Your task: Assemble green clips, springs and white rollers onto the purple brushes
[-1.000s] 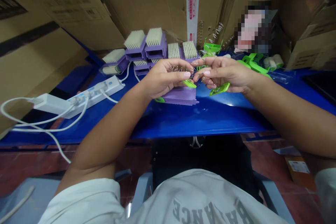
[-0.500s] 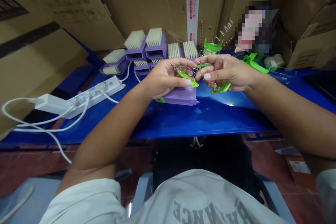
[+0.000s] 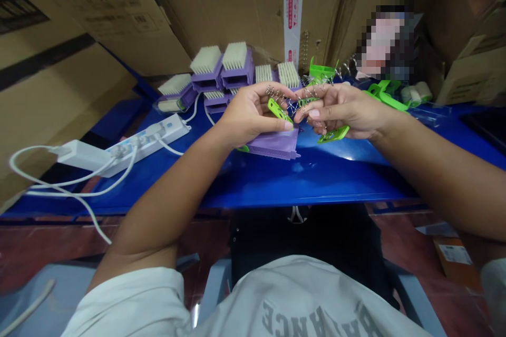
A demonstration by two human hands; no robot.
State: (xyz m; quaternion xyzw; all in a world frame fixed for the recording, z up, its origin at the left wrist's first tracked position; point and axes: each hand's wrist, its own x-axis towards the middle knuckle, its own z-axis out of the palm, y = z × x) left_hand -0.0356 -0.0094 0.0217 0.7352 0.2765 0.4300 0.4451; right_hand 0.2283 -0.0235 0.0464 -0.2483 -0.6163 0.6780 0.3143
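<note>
Just above the purple plate (image 3: pixel 276 145), we see the left hand (image 3: pixel 248 116) pinching a green clip half (image 3: pixel 280 110) and a wire spring (image 3: pixel 277 93). Right of the plate, the right hand (image 3: pixel 342 110) grips a green piece (image 3: pixel 334 134), fingertips (image 3: pixel 314 114) at the spring. Behind the plate stand purple brushes (image 3: pixel 223 68); left of it lies a power strip (image 3: pixel 148 138).

Single head-worn view — forward and down, close over the blue table (image 3: pixel 300 179).

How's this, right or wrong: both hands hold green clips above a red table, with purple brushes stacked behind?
Wrong in one respect: the head view shows a blue table, not red. The left hand and right hand do hold green clips above it, with purple brushes stacked behind.
</note>
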